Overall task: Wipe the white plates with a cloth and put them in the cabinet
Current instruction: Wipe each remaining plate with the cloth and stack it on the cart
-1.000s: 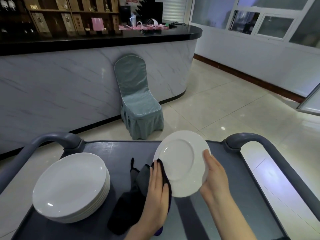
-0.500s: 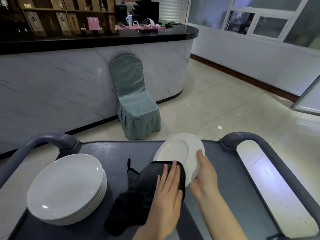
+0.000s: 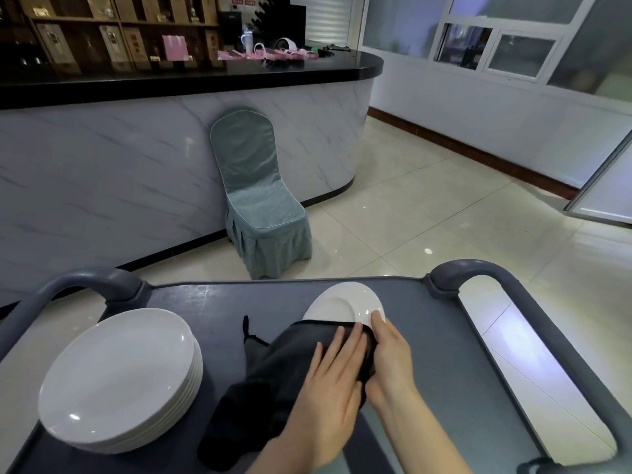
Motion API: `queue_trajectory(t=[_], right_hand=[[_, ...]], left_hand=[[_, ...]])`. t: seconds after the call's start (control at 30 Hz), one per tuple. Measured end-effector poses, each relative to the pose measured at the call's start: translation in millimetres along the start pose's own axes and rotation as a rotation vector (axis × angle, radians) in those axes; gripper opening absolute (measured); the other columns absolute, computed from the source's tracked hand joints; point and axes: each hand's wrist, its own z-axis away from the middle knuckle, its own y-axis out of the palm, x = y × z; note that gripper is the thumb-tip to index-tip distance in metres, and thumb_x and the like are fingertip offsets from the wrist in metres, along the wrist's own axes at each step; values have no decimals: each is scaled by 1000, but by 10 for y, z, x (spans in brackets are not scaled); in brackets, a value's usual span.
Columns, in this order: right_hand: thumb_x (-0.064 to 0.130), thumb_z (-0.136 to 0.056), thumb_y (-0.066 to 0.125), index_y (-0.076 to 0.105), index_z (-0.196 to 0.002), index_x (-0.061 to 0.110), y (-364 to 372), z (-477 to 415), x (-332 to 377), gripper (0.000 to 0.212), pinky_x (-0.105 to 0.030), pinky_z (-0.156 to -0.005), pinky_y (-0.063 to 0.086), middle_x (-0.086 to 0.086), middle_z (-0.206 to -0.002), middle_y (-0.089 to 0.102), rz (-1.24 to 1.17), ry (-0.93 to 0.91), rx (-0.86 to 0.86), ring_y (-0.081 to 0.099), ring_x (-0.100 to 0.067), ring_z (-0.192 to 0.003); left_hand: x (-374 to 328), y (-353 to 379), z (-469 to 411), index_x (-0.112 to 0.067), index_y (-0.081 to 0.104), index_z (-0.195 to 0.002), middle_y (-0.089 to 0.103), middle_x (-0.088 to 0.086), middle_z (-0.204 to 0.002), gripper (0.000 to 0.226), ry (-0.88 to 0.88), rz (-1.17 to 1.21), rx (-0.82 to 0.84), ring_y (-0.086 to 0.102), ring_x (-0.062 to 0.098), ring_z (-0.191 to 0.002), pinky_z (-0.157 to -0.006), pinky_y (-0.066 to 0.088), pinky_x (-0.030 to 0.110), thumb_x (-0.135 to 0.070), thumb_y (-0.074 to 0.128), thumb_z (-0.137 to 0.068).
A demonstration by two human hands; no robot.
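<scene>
From the head view, the grey cart (image 3: 219, 302) has a low raised lip along its far edge and looped handles at both far corners. Open tray shows between the stack of plates (image 3: 116, 378) at the left and the hands. Glossy pale floor tiles (image 3: 427, 206) lie open beyond, toward a covered chair (image 3: 260, 206) that stands against a marble-look counter (image 3: 119, 165).

The white plate (image 3: 342, 302), smooth and round, is tilted low over the tray's middle-right. The left hand (image 3: 331, 395) presses a dark, soft cloth (image 3: 270, 388) flat on the plate with its fingers straight. The right hand (image 3: 390, 357) grips the plate's right rim, thumb on top.

The cloth hides the plate's near half, and the right hand's fingers under the plate are out of sight.
</scene>
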Motion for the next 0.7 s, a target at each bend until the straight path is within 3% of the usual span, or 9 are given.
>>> queue_trajectory(t=[0.03, 0.17, 0.27, 0.33, 0.4, 0.5, 0.63, 0.7], right_hand=[[24, -99, 58, 74, -97, 7, -10, 0, -5, 24, -31, -73, 54, -7, -94, 77, 14, -12, 2, 73, -17, -85], [24, -102, 53, 75, -105, 14, -29, 73, -151, 24, -25, -77, 52, -2, -101, 78, 9, -66, 78, 74, -11, -95], [25, -102, 53, 75, -107, 18, -25, 131, -214, 23, -24, -82, 49, 3, -106, 77, 44, -100, 124, 71, -5, -99], [25, -101, 54, 76, -105, 15, -24, 109, -163, 25, -28, -82, 51, -1, -103, 77, 28, -100, 124, 73, -9, -97], [21, -101, 55, 77, -95, 10, -48, 66, -73, 26, -27, -76, 55, -5, -96, 78, -5, -102, 84, 74, -14, -90], [21, -99, 58, 74, -83, 7, -91, 56, -28, 26, -23, -67, 55, -7, -87, 74, 39, -101, 45, 71, -13, -79], [21, -102, 53, 78, -97, 12, -137, 122, -75, 26, -22, -72, 54, -4, -99, 78, 44, -69, 108, 74, -13, -93], [21, -101, 54, 77, -100, 12, -148, 147, -44, 25, -23, -72, 55, -5, -100, 78, 51, -52, 135, 74, -15, -94]], left_hand=[[3, 12, -3, -26, -4, -155, -7, -14, -163, 72, -10, -62, -21, -4, 11, -151, -120, 2, 34, -27, 32, -92], [52, -183, -347, -34, -12, -150, -16, -21, -160, 56, -77, 142, -7, -24, -1, -144, -123, -4, 33, -30, 9, -98], [99, -322, -505, -37, -13, -147, -17, -24, -158, 51, -127, 201, -6, -27, -4, -142, -122, -7, 32, -25, 12, -105], [42, -307, -447, -37, -21, -146, -24, -24, -157, 54, -112, 109, 1, -29, -4, -141, -121, -10, 31, -26, 8, -102], [-55, -177, -272, -33, -23, -147, -27, -21, -157, 61, -58, 15, -15, -26, 0, -144, -121, -11, 33, -28, 8, -96], [-113, -3, 1, -26, -5, -154, -10, -16, -163, 65, -2, 101, -68, -9, 5, -149, -121, -2, 32, -24, 25, -96], [-32, -66, -115, -33, -10, -152, -15, -21, -161, 62, -36, 249, -75, -11, 0, -148, -120, -5, 24, -21, 24, -102], [61, -93, -235, -37, -14, -149, -19, -24, -158, 59, -109, 227, -93, -15, -5, -145, -122, -2, 27, -25, 19, -102]])
